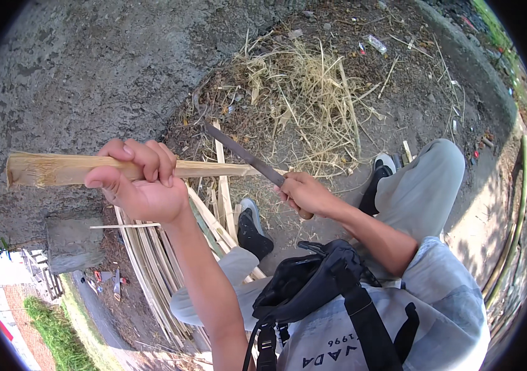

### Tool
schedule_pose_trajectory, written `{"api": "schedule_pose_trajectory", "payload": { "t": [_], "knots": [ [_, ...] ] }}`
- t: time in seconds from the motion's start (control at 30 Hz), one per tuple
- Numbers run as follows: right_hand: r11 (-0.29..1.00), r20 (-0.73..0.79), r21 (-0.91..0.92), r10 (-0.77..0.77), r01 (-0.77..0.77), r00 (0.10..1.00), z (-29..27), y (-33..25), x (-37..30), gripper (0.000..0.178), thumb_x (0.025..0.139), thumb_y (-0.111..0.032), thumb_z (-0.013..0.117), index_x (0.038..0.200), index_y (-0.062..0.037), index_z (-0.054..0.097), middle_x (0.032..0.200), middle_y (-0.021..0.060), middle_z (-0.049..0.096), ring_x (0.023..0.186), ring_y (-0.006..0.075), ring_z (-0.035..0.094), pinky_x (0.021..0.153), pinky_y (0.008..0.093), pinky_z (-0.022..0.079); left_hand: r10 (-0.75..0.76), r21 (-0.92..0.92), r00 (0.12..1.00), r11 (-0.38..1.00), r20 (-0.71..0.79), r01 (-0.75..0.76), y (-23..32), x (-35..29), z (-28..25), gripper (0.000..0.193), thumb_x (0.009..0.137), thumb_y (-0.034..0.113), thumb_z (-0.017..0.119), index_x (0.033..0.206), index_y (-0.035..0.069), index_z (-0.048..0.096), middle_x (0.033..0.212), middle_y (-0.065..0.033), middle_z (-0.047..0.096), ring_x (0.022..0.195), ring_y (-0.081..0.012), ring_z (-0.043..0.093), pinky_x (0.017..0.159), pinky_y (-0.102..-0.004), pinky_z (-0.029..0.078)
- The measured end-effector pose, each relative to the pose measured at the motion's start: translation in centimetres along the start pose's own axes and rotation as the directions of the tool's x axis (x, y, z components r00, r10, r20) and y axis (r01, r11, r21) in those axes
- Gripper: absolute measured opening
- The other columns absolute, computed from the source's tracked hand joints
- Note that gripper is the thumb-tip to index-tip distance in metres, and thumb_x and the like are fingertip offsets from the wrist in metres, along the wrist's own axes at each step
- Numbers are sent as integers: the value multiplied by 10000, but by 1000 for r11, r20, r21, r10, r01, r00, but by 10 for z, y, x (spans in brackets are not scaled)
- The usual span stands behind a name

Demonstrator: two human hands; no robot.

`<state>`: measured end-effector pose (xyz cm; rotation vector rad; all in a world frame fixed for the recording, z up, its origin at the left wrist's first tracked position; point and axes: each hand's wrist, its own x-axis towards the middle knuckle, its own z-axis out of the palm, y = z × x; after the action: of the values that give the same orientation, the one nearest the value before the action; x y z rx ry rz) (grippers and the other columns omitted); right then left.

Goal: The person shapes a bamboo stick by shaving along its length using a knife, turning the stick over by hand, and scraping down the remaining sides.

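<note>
The wood strip (53, 170) is pale and straight-sided, its near end broad and rough with torn fibres, and it looks narrower toward the far end. The knife (238, 150) has a long, narrow, dull dark blade and a brown handle whose butt shows below the fist. Past them lies a heap of shavings (313, 99), thin, curly and straw-coloured, and down to the left is a stack of long, flat, pale strips (152, 272). The ground (412, 117) is grey-brown packed dirt scattered with litter, outdoors, with sun patches at the right beside a long green pole (517, 222). A rough, pitted grey surface (109, 80) fills the upper left, above a squarish grey block (75, 241) and a patch of grass (53, 321). The person's 2 dark shoes stand apart on the dirt, and a black bag (300, 281) sits against the body. The left hand (155, 191) is curled around the wood strip, 4 fingers over it and the thumb along its near side, holding it level across the view. The right hand (306, 193) is closed firmly on the knife handle, and the blade crosses the wood strip at a slant; I cannot tell if its edge touches.
</note>
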<state>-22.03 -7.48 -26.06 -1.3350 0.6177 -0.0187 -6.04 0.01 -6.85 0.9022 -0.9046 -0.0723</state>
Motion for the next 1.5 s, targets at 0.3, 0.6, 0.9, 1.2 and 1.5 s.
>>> {"api": "schedule_pose_trajectory", "payload": {
  "t": [0.3,0.6,0.9,1.2,1.5],
  "knots": [
    [910,-279,-367,-306,193,910,12,-42,-22,290,906,-204,494,876,59,611,536,213,542,488,374,561,536,461,448,3,-3,998,1000,57,-2,-10,1,21,564,953,588,364,837,41,443,495,13,275,374,-62,214,345,-214,204],
    [867,-268,-429,-388,251,882,5,-50,-13,360,938,-220,486,760,76,589,487,223,496,416,347,507,479,444,408,5,10,998,1000,59,-6,-14,4,27,566,954,581,376,818,35,440,488,15,270,376,-59,212,342,-213,196],
    [831,-277,-520,-382,197,882,10,-36,-19,349,925,-207,487,774,81,613,570,284,553,564,467,571,591,517,467,15,34,997,999,74,-18,-12,2,24,549,959,581,345,830,56,437,500,14,267,374,-65,212,351,-215,194],
    [826,-286,-525,-400,207,871,7,-36,-21,347,932,-216,501,744,63,586,518,237,524,477,414,538,524,486,434,-10,52,998,999,65,7,-11,2,22,550,944,607,346,840,73,432,509,13,257,375,-75,208,365,-217,189],
    [800,-308,-557,-447,221,840,15,-24,-10,295,909,-159,510,761,76,609,553,276,548,543,456,579,557,510,471,-16,-9,997,1000,78,17,-7,-1,19,556,947,590,372,830,51,443,502,8,269,378,-69,210,357,-217,191]
  ]
}}
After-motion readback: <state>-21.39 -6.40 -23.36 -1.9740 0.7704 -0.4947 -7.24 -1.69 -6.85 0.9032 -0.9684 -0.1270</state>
